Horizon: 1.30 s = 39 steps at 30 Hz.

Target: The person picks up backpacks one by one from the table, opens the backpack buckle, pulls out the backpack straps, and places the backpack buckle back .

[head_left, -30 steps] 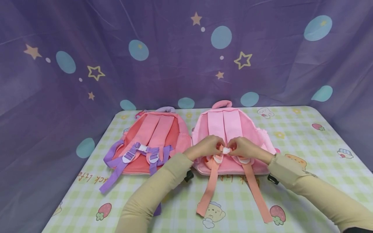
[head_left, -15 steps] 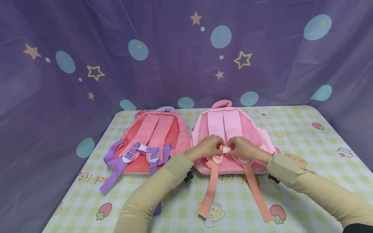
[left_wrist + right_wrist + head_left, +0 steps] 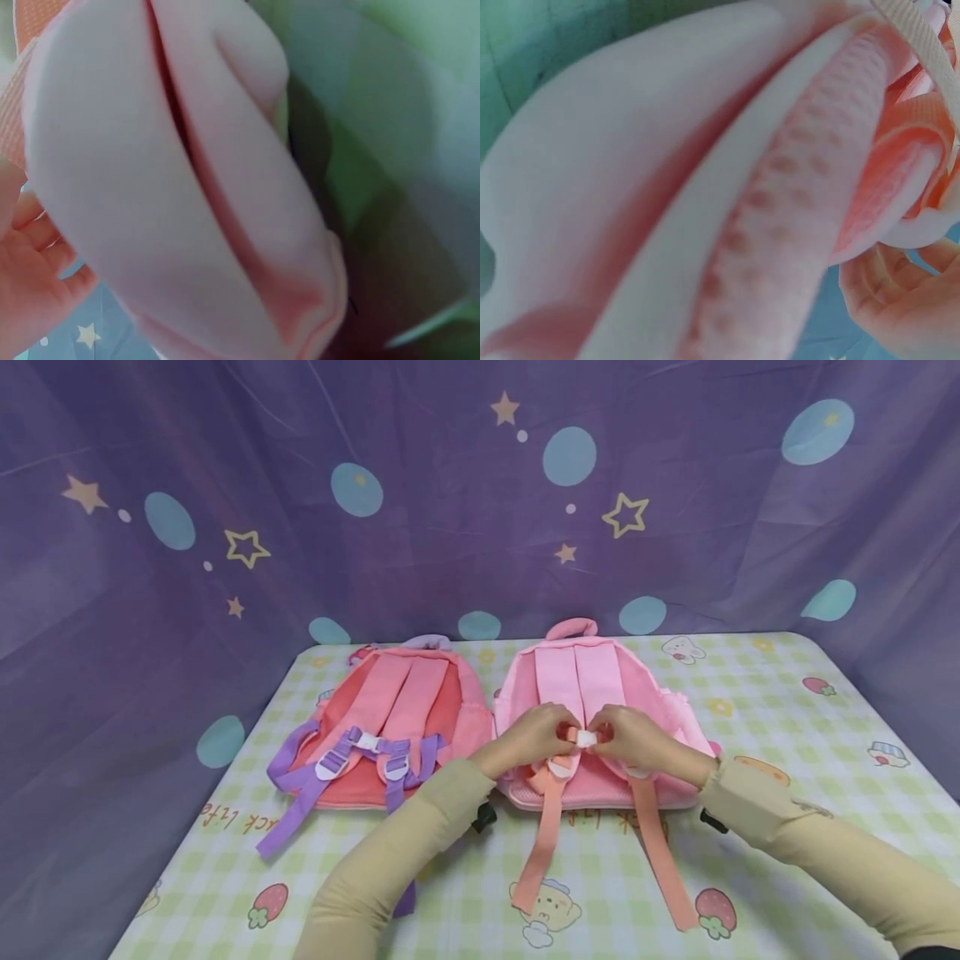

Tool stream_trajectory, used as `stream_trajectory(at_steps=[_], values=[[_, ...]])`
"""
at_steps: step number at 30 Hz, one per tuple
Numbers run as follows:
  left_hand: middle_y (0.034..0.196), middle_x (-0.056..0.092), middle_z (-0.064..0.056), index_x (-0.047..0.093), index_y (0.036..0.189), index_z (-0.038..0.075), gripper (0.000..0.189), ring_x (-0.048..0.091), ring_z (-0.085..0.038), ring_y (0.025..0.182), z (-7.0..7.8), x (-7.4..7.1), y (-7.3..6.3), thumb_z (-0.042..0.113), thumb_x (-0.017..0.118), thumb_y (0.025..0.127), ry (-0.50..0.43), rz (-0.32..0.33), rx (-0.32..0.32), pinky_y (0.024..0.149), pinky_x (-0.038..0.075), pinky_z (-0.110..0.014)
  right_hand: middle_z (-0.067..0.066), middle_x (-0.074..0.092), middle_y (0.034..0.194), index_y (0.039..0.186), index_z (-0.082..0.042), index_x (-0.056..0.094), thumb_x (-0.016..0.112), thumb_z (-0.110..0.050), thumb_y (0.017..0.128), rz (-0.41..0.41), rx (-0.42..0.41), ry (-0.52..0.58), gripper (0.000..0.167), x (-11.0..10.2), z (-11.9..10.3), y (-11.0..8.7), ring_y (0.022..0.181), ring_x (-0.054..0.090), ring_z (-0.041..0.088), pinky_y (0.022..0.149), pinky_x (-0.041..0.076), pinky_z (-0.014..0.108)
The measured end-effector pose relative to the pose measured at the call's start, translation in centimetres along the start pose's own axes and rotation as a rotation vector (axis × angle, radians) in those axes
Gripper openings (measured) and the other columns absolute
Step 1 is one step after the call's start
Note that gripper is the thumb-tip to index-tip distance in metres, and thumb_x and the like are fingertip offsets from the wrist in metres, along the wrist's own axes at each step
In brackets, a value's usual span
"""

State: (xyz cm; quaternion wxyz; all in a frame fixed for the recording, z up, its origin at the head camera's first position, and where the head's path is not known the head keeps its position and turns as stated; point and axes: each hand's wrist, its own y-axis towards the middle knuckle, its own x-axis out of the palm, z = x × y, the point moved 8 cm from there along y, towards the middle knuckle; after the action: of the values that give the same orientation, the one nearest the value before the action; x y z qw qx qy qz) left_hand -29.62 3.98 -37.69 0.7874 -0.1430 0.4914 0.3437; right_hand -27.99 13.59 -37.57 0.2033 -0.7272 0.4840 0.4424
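A light pink backpack (image 3: 643, 689) lies on the table with its back panel and shoulder straps up. Over its lower half, my left hand (image 3: 531, 737) pinches an orange strap at the left of a small white buckle (image 3: 586, 739). My right hand (image 3: 636, 740) pinches at the buckle's right side, its fingertips partly hiding that end. Two orange webbing tails (image 3: 660, 860) hang down toward the front. In the left wrist view the pink bag's side (image 3: 112, 180) covers most of the frame, with the left fingers (image 3: 52, 240) beyond it. The right wrist view likewise shows fingers (image 3: 892, 270) behind the bag.
To the left lies a coral backpack (image 3: 474, 727) with purple webbing and its white chest buckle (image 3: 367, 742) joined. Both bags rest on a green checked tablecloth (image 3: 810, 743). A purple curtain (image 3: 450, 552) with stars stands behind and at the sides.
Both hands have lifted slightly with the white buckle, which sits a little higher and farther right. The right sleeve has shifted a little rightward. The coral backpack has stayed put.
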Motion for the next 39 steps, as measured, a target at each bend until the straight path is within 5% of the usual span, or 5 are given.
stream_trajectory(at_steps=[11,25,39], values=[[0.089,0.065,-0.006,0.071,0.101,0.001,0.019,0.054,-0.018,0.085,0.8,-0.9,-0.4,0.011,0.076,0.086,0.017,0.062,0.034,0.080,0.044,-0.023,0.001,0.055,0.075,0.086,0.001,0.066,0.079,-0.004,0.078,0.059,-0.135,-0.039,0.016,-1.2,-1.4,-0.5,0.067,0.051,0.015,0.062,0.046,0.031],[0.081,0.059,-0.004,0.072,0.098,0.001,0.019,0.049,-0.016,0.080,1.4,-1.4,-0.8,0.015,0.076,0.086,0.063,0.092,0.058,0.072,0.040,-0.022,-0.002,0.054,0.075,0.087,-0.003,0.064,0.077,-0.007,0.082,0.065,-0.154,-0.056,0.014,-1.1,-1.5,-0.6,0.067,0.049,0.013,0.063,0.045,0.032],[0.081,0.058,-0.004,0.072,0.101,-0.001,0.021,0.051,-0.017,0.080,0.8,-1.4,-1.2,0.009,0.077,0.084,0.013,0.128,0.044,0.071,0.042,-0.021,0.003,0.062,0.081,0.086,0.000,0.066,0.073,0.003,0.081,0.079,-0.173,-0.032,0.009,-1.7,-1.4,-1.2,0.072,0.057,0.017,0.070,0.053,0.039]])
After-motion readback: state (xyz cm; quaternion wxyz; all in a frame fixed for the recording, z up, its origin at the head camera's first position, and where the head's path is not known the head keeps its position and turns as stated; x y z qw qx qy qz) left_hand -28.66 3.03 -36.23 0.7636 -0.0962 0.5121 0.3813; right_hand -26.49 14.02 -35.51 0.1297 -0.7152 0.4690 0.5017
